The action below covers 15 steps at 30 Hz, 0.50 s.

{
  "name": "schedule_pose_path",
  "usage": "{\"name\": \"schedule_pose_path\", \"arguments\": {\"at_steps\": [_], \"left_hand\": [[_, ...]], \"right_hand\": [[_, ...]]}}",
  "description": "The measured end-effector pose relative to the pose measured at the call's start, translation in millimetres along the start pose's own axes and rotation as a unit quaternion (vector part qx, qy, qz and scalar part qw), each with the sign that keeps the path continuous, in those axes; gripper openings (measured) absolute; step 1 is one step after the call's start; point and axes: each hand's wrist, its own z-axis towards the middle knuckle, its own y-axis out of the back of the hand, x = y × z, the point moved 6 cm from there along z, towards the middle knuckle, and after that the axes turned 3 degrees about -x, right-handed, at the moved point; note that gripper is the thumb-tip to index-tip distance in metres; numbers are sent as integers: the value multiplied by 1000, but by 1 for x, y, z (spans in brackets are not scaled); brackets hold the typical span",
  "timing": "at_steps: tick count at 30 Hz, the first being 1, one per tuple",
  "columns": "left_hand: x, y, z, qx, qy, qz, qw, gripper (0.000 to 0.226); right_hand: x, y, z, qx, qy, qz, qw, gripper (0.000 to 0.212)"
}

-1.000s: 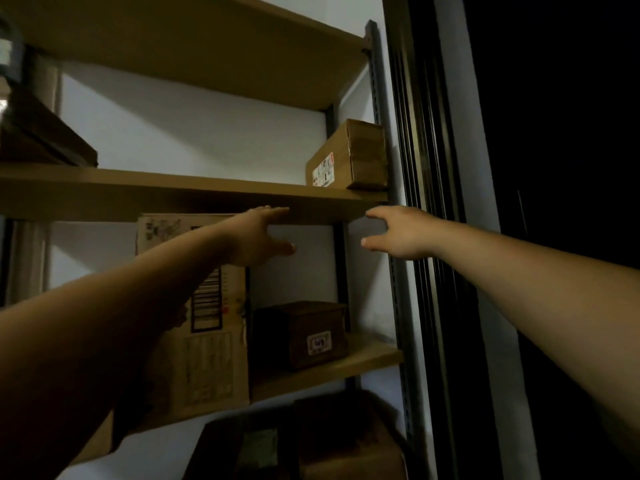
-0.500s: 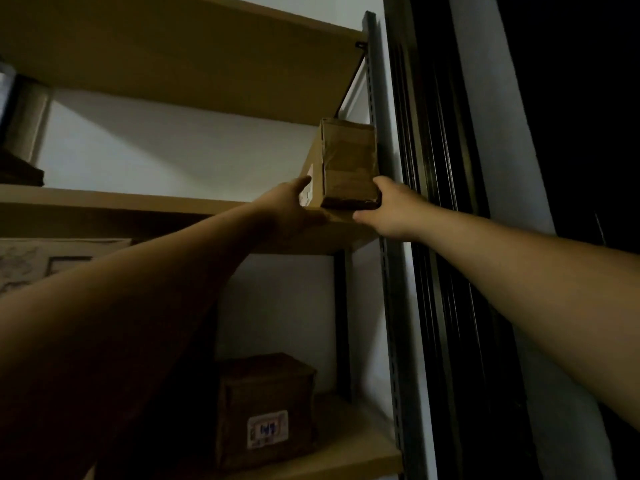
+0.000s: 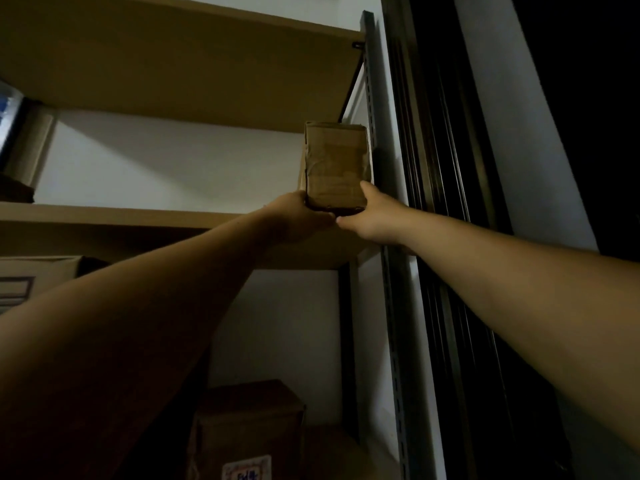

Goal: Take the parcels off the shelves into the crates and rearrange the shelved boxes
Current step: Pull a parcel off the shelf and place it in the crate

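I see a small, brown, taped parcel (image 3: pixel 336 164) at the right end of the shelf (image 3: pixel 104 216). The fingers of my left hand (image 3: pixel 294 220) and right hand (image 3: pixel 374 220) are grasping its bottom corners. Its labelled side has since turned out of view.

Brown cardboard parcel (image 3: pixel 336 164) upright, shelf's right end

Your only view is the head camera. It looks forward and up from below the middle shelf (image 3: pixel 104 218), near enough that your forearms fill the lower frame, with your left hand (image 3: pixel 294 218) and right hand (image 3: pixel 375 220) holding the small box (image 3: pixel 336 164) at centre.
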Motion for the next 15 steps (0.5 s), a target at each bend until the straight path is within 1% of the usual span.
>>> {"name": "schedule_pose_path", "arguments": {"at_steps": [6,10,15], "left_hand": [[10,8,0,-45,20,-52,997,46],[15,21,-8,-61,32,-116,991,46],[26,60,-29,-96,39,-128,986,45]], "right_hand": [[12,-12,-1,-19,14,40,999,91],[27,-13,-12,-26,31,55,998,88],[67,-17,-37,-28,59,58,996,80]]}}
